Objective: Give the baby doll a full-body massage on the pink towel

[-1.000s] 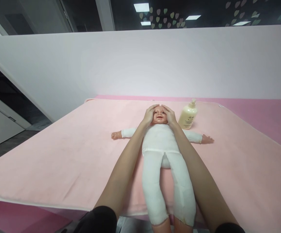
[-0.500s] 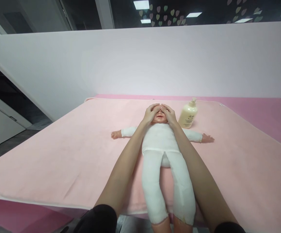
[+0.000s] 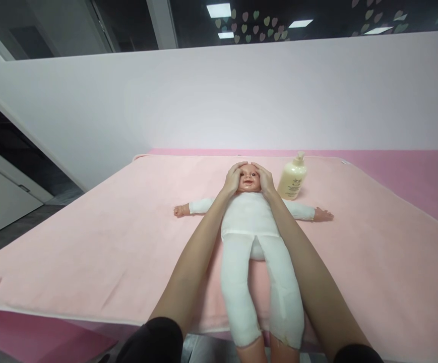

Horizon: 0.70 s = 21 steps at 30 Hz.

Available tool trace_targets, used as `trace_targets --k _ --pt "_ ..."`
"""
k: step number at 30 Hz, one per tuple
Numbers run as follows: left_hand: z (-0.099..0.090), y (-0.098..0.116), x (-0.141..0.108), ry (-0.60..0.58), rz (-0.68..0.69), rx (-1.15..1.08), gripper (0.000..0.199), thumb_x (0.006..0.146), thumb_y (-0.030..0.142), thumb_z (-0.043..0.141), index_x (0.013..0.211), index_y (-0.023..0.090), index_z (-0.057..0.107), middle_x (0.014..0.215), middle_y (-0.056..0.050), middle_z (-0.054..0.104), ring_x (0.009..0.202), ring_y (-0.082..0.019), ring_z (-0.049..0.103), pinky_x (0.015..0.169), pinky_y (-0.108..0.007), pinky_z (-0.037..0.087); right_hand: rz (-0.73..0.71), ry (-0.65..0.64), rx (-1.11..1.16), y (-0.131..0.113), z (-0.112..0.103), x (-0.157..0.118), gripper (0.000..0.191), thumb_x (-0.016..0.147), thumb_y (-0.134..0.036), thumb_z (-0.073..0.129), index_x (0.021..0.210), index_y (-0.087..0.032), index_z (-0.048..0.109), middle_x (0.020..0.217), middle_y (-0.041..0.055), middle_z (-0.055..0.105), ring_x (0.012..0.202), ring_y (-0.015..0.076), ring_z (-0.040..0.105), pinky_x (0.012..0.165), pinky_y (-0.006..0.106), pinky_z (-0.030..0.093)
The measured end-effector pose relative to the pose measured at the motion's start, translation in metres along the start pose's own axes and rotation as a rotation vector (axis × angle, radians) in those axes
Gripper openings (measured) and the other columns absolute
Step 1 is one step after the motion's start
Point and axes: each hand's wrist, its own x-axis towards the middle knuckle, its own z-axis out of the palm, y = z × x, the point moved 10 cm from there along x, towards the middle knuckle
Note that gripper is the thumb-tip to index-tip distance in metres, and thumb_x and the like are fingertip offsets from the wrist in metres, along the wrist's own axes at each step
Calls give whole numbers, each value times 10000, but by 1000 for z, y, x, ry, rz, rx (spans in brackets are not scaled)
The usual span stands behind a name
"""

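A baby doll in a white cloth body lies on its back on a pink towel, arms spread and legs toward me. My left hand rests on the left side of its head, fingers stretched up toward the crown. On the opposite side, my right hand lies against the head the same way. Between the two hands the doll's face is uncovered. Both hands are open and flat on the head, their thumbs at its temples. Just right of my right hand stands a pale yellow pump bottle.
The towel covers a pink table surface that shows along the back and right. Behind it rises a white wall with dark glass above. At the far left are a white door panel and a dark floor.
Both hands have slid outward from the doll's forehead and eyes to the sides of its head, uncovering the face. The doll and bottle stay in place.
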Motion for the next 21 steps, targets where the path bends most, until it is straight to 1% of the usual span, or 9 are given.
trace_targets --k 2,3,6,9,11,15,18,21 --pt "2 5 -1 -26 43 17 280 793 228 486 1019 161 638 1144 -76 644 1106 -193 557 997 -300 410 -81 -28 -30 -7 0 -3 369 720 -374 621 1004 -153 703 1156 65 658 1164 238 551 1068 376 389" --pt "3 7 -2 -40 62 20 277 788 261 527 1024 164 634 1144 -79 641 1103 -197 557 994 -302 411 -107 -42 -43 -10 0 -5 404 695 -395 663 1015 -151 699 1162 73 655 1163 237 551 1067 371 390" --pt "5 9 -3 -66 71 10 312 764 280 573 1043 153 628 1153 -95 634 1098 -210 559 993 -316 414 -109 -52 -45 -10 -1 -7 500 639 -423 731 1048 -138 693 1172 91 648 1158 245 554 1056 374 403" --pt "4 7 -1 -67 28 15 307 766 216 512 1038 158 642 1170 -80 636 1129 -209 549 1030 -328 389 -51 -39 -28 -5 -2 -5 440 656 -383 710 1030 -151 702 1172 75 652 1159 239 554 1059 378 401" --pt "2 6 -1 -53 -8 24 344 762 164 444 1033 155 655 1177 -70 644 1143 -203 546 1046 -327 378 -16 -42 -10 -2 -1 -2 397 674 -339 677 1026 -156 703 1190 67 644 1179 235 542 1074 379 384" --pt "-4 8 -3 -8 -32 39 425 764 133 353 1046 127 670 1176 -70 659 1153 -198 546 1052 -319 378 33 -77 43 4 4 0 405 669 -251 599 1054 -159 688 1224 50 626 1211 236 518 1094 382 359" --pt "-5 6 -4 14 -37 13 433 763 136 344 1052 117 666 1185 -78 655 1151 -200 551 1041 -317 390 54 -80 53 7 4 1 410 660 -230 560 1043 -158 687 1207 41 636 1203 244 520 1094 383 362" --pt "-2 2 -4 6 -36 -27 401 750 154 394 1049 120 659 1201 -89 642 1150 -203 553 1024 -310 403 -5 -70 15 2 3 0 357 696 -294 558 1001 -168 695 1172 38 652 1183 236 530 1086 375 370"
